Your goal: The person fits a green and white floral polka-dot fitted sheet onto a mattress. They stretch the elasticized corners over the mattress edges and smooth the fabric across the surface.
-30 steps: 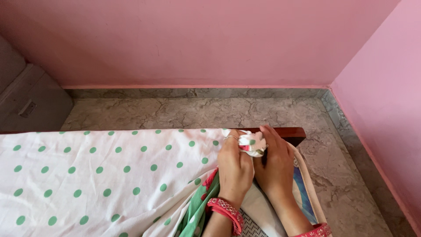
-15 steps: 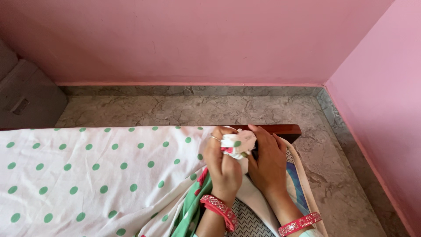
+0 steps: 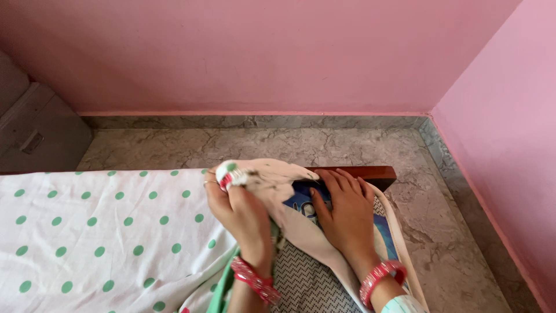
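My left hand (image 3: 237, 211) grips a bunched corner of the white bedsheet with green dots (image 3: 104, 232) and holds it lifted and pulled back to the left. The mattress corner (image 3: 382, 232) shows underneath, with a blue and cream cover and a grey patterned face. On that corner my right hand (image 3: 344, 211) lies flat, fingers spread toward the dark wooden bed frame (image 3: 379, 173). Both wrists wear pink-red bangles.
Beyond the bed lies a marble floor (image 3: 260, 148) that meets pink walls (image 3: 260, 52) at the back and on the right. A grey metal box (image 3: 35, 130) stands at the far left against the wall.
My left hand has pulled the sheet corner up and to the left, uncovering the mattress corner. My right hand let go of the cloth and now rests flat on the mattress.
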